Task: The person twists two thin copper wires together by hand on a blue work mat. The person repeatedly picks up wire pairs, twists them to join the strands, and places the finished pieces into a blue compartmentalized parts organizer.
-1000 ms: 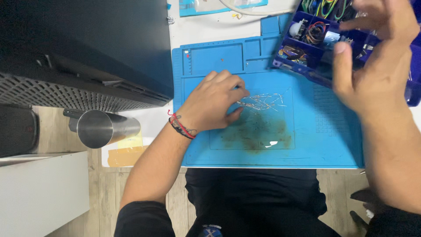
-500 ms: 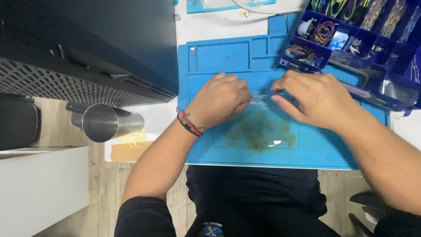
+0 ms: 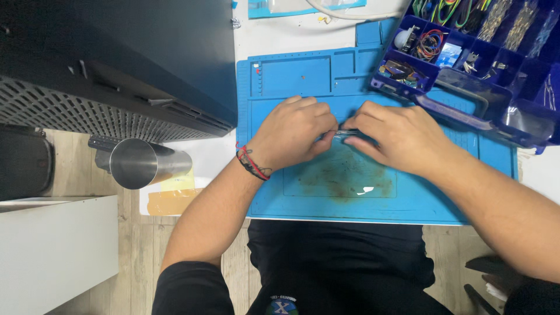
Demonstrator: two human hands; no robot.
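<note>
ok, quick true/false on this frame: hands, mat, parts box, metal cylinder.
1. Both hands meet over the blue mat, the left hand and right hand pinching a small clear item between them. True.
2. The right hand is reaching into the parts box. False: it is on the mat, apart from the box.
3. The left wrist bears a red and black band. True.
4. The metal cylinder stands on the mat. False: it lies left of the mat, off it.
</note>
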